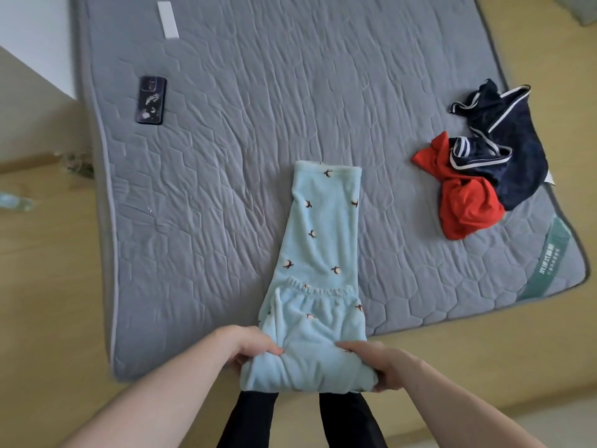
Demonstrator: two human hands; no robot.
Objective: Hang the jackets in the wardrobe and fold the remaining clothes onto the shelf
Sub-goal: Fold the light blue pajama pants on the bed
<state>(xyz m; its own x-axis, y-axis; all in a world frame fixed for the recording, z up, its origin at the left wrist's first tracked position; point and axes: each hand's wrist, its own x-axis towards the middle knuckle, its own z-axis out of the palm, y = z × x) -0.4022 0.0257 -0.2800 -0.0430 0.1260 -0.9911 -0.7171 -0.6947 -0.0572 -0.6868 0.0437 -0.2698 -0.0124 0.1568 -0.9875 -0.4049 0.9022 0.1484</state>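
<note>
Light blue fleece trousers [319, 240] with small dark prints lie lengthwise on the grey mattress [258, 108], their waistband part folded over near me. My left hand [248, 347] grips the folded near end at its left side. My right hand [374, 363] grips the same end at its right side, fingers curled under the fabric. That near end hangs just past the mattress edge. A red garment [462, 205] and a dark navy garment with white trim [507, 140] lie crumpled together near the mattress's right edge.
A dark phone [151, 100] lies on the mattress at the far left. A white strip [168, 19] sits near the far edge. Wooden floor [48, 286] surrounds the mattress. My legs in black [248, 418] stand at its near edge.
</note>
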